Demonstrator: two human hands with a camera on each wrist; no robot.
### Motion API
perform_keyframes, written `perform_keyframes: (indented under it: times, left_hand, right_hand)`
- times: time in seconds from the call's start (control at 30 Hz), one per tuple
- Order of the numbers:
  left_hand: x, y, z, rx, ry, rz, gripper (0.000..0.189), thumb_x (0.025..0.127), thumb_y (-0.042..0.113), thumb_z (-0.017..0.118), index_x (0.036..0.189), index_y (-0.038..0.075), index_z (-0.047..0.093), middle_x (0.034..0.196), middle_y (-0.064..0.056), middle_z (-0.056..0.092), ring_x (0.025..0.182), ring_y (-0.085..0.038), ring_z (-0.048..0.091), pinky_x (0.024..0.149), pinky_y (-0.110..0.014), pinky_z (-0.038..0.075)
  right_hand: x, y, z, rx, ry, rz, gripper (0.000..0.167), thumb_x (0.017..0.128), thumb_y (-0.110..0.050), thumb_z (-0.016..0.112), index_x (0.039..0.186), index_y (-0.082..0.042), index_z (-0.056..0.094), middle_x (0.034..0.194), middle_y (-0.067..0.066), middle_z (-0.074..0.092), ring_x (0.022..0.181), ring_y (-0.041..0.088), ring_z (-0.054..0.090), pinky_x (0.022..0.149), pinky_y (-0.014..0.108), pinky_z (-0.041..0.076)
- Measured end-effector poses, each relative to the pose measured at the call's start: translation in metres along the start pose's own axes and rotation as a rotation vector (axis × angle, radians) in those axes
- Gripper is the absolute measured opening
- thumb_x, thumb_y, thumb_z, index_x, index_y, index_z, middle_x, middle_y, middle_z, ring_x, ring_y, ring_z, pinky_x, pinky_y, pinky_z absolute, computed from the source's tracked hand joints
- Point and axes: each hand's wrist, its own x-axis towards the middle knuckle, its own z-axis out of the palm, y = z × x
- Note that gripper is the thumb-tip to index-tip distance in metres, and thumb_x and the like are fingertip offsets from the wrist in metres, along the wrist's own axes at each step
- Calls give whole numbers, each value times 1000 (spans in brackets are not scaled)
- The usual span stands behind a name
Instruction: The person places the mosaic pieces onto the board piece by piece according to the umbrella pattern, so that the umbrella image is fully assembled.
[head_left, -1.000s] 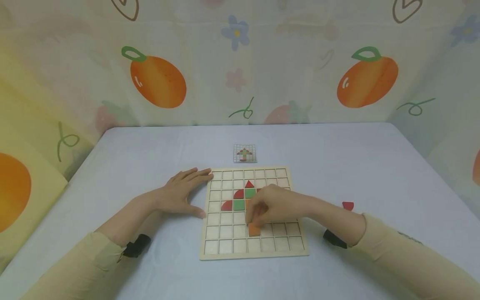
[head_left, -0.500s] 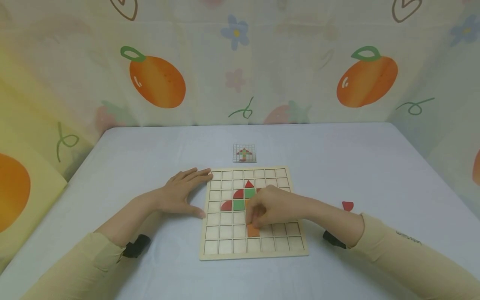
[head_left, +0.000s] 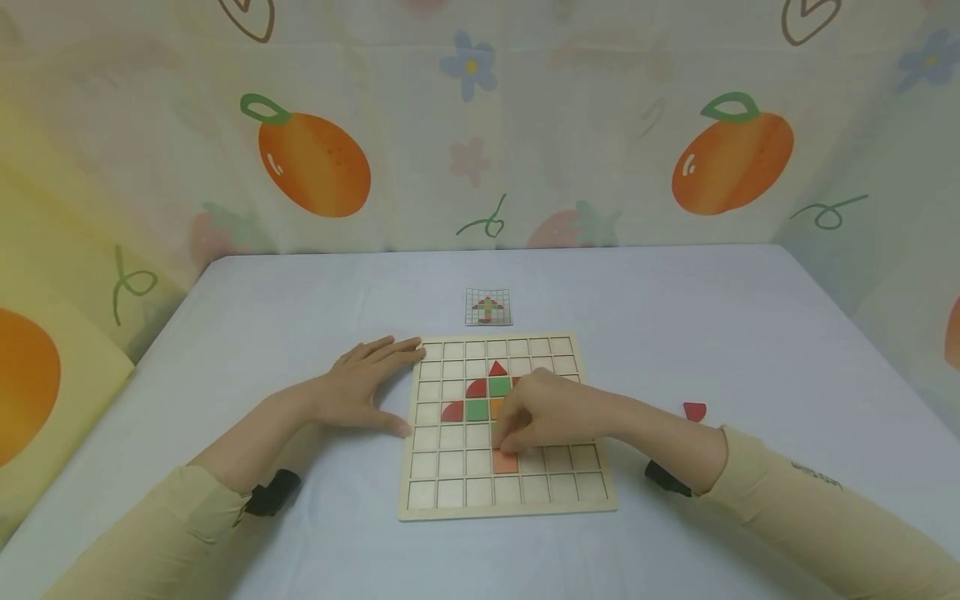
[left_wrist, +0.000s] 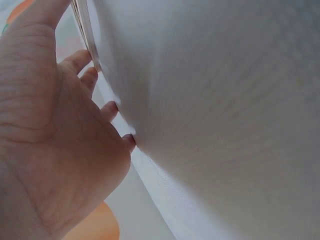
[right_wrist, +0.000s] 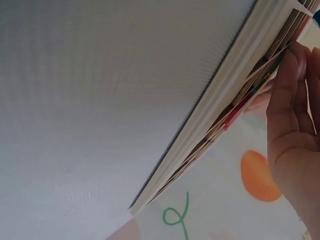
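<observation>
My right hand point(head_left: 555, 407), fingers curled, pinches the far edge of an orange square tile point(head_left: 506, 464), which lies in a cell of the wooden grid board point(head_left: 517, 509). Part of the tile is under the fingertips. My left hand point(head_left: 358, 386) is spread with its fingertips and thumb against the board's left edge; the left wrist view shows the palm point(left_wrist: 65, 120). On the board are a red triangle point(head_left: 498, 368), green squares point(head_left: 477, 410) and red quarter-rounds point(head_left: 453, 412). The right hand covers several cells and pieces.
A small pattern card point(head_left: 488, 307) with a coloured arrow-like figure lies behind the board. A loose red quarter-round piece point(head_left: 695, 412) rests on the white table point(head_left: 315, 542) beyond my right forearm. A patterned curtain point(head_left: 480, 183) hangs behind the table.
The orange tile has shifted slightly left and now lies within its cell, where it earlier sat a little askew under my right fingers. The left hand has stayed in place.
</observation>
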Motion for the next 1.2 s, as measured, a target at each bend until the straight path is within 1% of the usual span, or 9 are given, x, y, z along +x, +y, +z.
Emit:
perform_keyframes:
  times: [0.1,0.27,0.4,0.5,0.67,0.83,0.97,1.1,1.2]
  left_hand:
    - [0,-1,0,3,1,0,107,80,59,84,164,15,34,176,-10,23,161,-50,13,125,-76,12]
    - [0,-1,0,4,3,7,107,80,59,84,164,15,34,176,-10,23,160,-50,14,125,-76,12]
    - [0,-1,1,3,6,9,107,80,58,84,164,15,34,175,-10,24,160,-50,14,124,-77,13]
    - [0,0,1,7,11,11,107,79,58,85,163,15,35,175,-10,25,160,-50,15,124,-77,14]
    - [0,-1,1,13,15,15,106,80,58,84,163,15,35,175,-10,25,160,-50,16,124,-76,15]
    - [-1,0,0,12,11,12,106,80,59,84,163,15,35,175,-11,25,160,-50,15,124,-77,14]
    - [-1,0,0,13,10,9,107,80,58,84,163,15,35,175,-11,25,160,-50,15,124,-77,14]
    - [0,-1,1,17,13,13,106,80,59,84,163,15,35,175,-10,25,160,-50,15,124,-77,15]
    - [0,-1,1,16,12,14,106,80,59,84,163,15,35,175,-10,25,160,-50,15,124,-77,15]
  right_hand:
    - [-1,1,-2,0,8,-5,10,93,-15,76,96,-20,84,91,-13,78,84,-3,66,81,19,56]
    - [-1,4,-5,16,18,-10,9,93,-17,77,96,-22,83,89,-16,77,83,-2,67,81,21,57]
    - [-6,7,-13,52,26,-26,10,94,-17,76,100,-20,82,93,-14,78,84,1,68,82,23,59]
    - [-14,10,-22,61,44,-7,11,94,-16,76,103,-19,82,97,-11,78,86,4,67,83,24,58]
    - [-31,23,-35,38,96,89,12,94,-19,76,105,-20,82,94,-12,76,87,9,67,81,25,58]
    - [-53,39,-49,25,141,191,15,94,-22,78,108,-20,81,93,-11,76,90,12,68,82,26,59]
    - [-73,50,-61,18,160,239,17,94,-21,77,111,-18,80,95,-7,77,92,14,69,84,26,59]
    - [-90,62,-72,-9,170,287,17,94,-19,78,110,-17,79,96,-6,78,92,12,70,82,24,59]
    - [-101,76,-77,-34,163,329,16,93,-19,78,109,-17,79,97,-6,78,90,11,68,80,22,58]
